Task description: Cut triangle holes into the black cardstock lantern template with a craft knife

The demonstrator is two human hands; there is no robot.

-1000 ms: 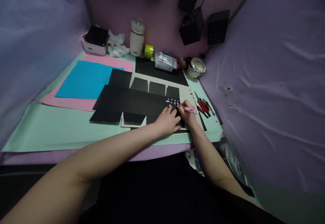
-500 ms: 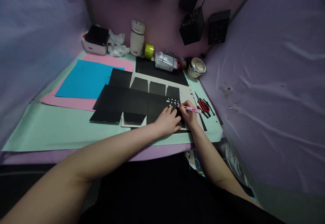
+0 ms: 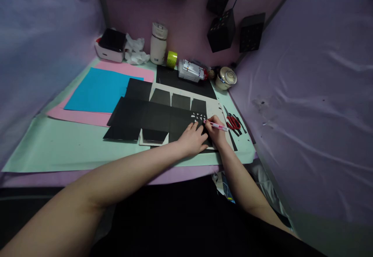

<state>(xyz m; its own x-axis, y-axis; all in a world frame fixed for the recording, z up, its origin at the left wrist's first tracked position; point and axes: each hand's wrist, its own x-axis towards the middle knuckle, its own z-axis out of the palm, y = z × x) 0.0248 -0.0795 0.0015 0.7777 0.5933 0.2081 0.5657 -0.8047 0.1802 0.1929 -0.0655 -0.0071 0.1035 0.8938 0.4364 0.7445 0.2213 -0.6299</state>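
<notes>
A black card sheet with flaps (image 3: 154, 113), like an unfolded box, lies over a pale board (image 3: 214, 107). Small pale cut-outs (image 3: 199, 116) show near its right end. My left hand (image 3: 192, 138) rests flat on the card just below them, fingers spread. In my right hand (image 3: 216, 133) is a slim pink-and-white pen-style craft knife (image 3: 218, 126), gripped like a pen. Its tip meets the card beside my left fingertips, though the blade is too small to make out.
Red-handled scissors (image 3: 233, 123) and black scraps lie right of the board. Blue card (image 3: 96, 91) and pink sheets (image 3: 58, 113) are at left. Behind stand a white bottle (image 3: 158, 45), yellow tape (image 3: 171, 59) and a lidded jar (image 3: 226, 79). Black boxes (image 3: 222, 31) hang above.
The back end of the craft knife has shifted slightly down and left. My left hand stays in the same place on the card.
</notes>
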